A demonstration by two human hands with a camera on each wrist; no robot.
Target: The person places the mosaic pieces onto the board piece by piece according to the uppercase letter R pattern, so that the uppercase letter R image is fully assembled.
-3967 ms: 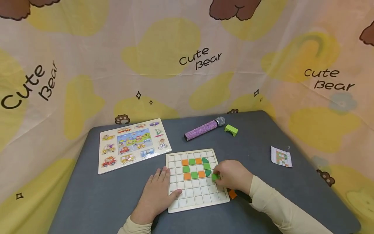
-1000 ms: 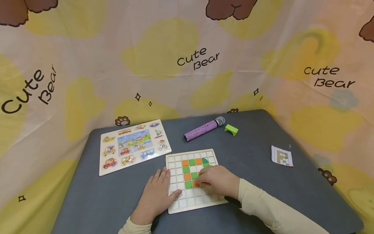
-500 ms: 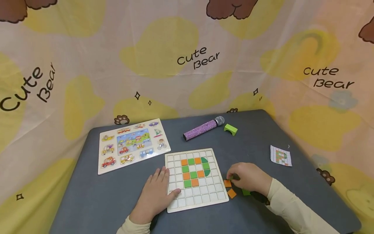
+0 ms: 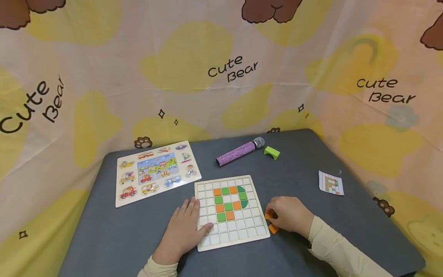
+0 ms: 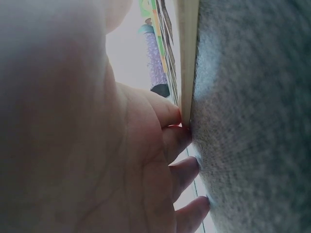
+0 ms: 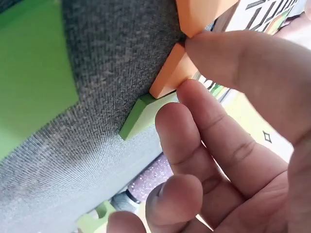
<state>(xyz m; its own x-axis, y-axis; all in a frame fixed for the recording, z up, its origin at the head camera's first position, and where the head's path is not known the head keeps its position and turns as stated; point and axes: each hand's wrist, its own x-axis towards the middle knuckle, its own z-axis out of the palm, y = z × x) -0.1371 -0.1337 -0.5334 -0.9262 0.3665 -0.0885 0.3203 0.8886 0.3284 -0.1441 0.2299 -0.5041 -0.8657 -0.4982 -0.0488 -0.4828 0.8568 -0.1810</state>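
A square white grid board lies on the table with green and orange tiles set in its cells. My left hand rests flat along the board's left edge, thumb over its surface; the left wrist view has its fingertips against the board's edge. Just right of the board, my right hand pinches an orange tile between thumb and index finger. A second orange tile lies close by. One green tile stands beside the pinched tile, and another green tile is nearer that camera.
Behind the board lie a purple glitter microphone and a green arch block. A vehicle picture puzzle is at the back left. On the right sits a small printed pattern card. Patterned fabric walls surround the grey table.
Over four seconds, a green and an orange tile have joined the board in a new row. My right hand has left the board for the loose tiles. The left hand stays put.
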